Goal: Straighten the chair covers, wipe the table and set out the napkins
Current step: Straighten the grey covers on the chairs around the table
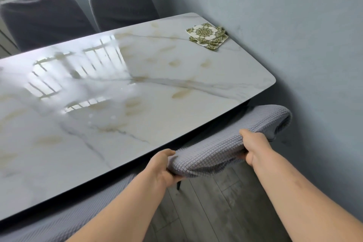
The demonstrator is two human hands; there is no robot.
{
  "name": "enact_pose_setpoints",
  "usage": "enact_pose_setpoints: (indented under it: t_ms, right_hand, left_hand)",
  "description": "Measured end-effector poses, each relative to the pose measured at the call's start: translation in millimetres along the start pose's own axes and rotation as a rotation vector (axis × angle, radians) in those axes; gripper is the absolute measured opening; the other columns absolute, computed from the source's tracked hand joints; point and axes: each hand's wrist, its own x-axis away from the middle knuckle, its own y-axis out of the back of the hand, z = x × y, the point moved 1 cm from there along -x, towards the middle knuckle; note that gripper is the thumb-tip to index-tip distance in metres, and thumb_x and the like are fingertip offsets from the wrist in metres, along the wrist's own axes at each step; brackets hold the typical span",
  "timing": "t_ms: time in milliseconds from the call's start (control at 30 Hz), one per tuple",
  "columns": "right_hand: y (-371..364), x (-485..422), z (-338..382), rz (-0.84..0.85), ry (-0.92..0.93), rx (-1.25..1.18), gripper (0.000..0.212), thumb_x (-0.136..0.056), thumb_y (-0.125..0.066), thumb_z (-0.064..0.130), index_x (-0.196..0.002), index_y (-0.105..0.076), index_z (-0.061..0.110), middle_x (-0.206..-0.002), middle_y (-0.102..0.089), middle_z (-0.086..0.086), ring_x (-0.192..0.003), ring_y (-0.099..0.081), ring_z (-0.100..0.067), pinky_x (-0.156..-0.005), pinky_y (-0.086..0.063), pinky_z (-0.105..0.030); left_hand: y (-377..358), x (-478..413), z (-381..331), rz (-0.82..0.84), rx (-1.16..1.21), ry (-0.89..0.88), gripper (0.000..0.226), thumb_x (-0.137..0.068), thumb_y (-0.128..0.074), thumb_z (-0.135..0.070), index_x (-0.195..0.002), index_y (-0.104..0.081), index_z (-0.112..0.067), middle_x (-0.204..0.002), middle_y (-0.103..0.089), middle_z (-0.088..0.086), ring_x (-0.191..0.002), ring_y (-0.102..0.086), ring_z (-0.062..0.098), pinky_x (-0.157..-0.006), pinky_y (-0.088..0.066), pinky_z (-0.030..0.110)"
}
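Note:
A grey waffle-textured chair cover [222,143] sits on the back of a chair pushed under the near right edge of the marble table [137,88]. My left hand [163,167] grips the cover's left end, fingers curled under the fabric. My right hand [253,147] grips its near edge further right, thumb on top. A stack of green-and-white patterned napkins [207,35] lies at the table's far right corner.
Two dark grey covered chairs [45,17] [121,4] stand along the far side of the table. Another grey-covered chair [59,220] shows at the bottom left. The blue wall [294,25] runs close along the right. Grey wood floor [216,202] lies below.

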Motion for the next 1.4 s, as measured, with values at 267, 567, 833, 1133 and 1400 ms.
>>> enact_pose_setpoints:
  t_ms: [267, 567, 833, 1133, 1400]
  right_hand:
    - [-2.3, -18.8, -18.9, -0.034, -0.02, -0.032, 0.054, -0.066, -0.052, 0.035, -0.11, -0.058, 0.005, -0.094, -0.051, -0.001, -0.082, -0.052, -0.023, -0.071, -0.043, -0.046]
    - [-25.6, 70.5, -5.8, -0.173, 0.17, 0.138, 0.047, -0.092, -0.041, 0.012, -0.137, -0.029, 0.004, -0.109, -0.045, -0.01, -0.072, -0.043, -0.019, -0.051, -0.033, -0.023]
    - [-79.4, 154.4, -11.2, -0.091, 0.595, 0.48, 0.069, -0.087, -0.054, 0.017, -0.149, -0.025, 0.007, -0.151, -0.031, -0.014, -0.133, -0.039, -0.033, -0.106, -0.039, -0.049]
    - [-185.3, 235.3, -56.8, 0.044, 0.66, 0.571, 0.055, -0.089, -0.053, 0.021, -0.142, -0.04, 0.011, -0.146, -0.041, -0.009, -0.131, -0.041, -0.029, -0.107, -0.038, -0.042]
    - [-313.5, 309.0, -121.3, 0.216, 0.682, 0.646, 0.049, -0.091, -0.051, 0.019, -0.138, -0.042, 0.015, -0.142, -0.043, -0.006, -0.126, -0.042, -0.022, -0.09, -0.036, -0.031]
  left_hand:
    - [22.5, 32.2, -13.4, 0.091, -0.009, 0.022, 0.071, -0.092, -0.044, -0.006, -0.148, -0.002, 0.005, -0.15, -0.022, 0.032, -0.13, -0.039, 0.047, -0.107, -0.033, 0.056]
    - [56.3, 50.2, -31.5, 0.096, -0.212, -0.104, 0.068, -0.09, -0.049, -0.014, -0.147, -0.017, 0.007, -0.148, -0.026, 0.034, -0.133, -0.037, 0.045, -0.11, -0.031, 0.051]
    - [116.4, 84.9, -66.7, 0.086, -0.132, -0.177, 0.059, -0.093, -0.047, -0.015, -0.145, -0.027, 0.003, -0.147, -0.029, 0.033, -0.133, -0.036, 0.044, -0.111, -0.03, 0.051]
    - [239.9, 133.9, -129.3, 0.066, -0.057, -0.254, 0.044, -0.093, -0.047, -0.015, -0.134, -0.041, 0.002, -0.142, -0.037, 0.031, -0.129, -0.042, 0.044, -0.107, -0.033, 0.051]
    - [404.7, 174.9, -180.8, -0.015, 0.12, -0.304, 0.035, -0.093, -0.049, -0.016, -0.123, -0.049, 0.0, -0.136, -0.043, 0.03, -0.127, -0.045, 0.041, -0.104, -0.037, 0.049]
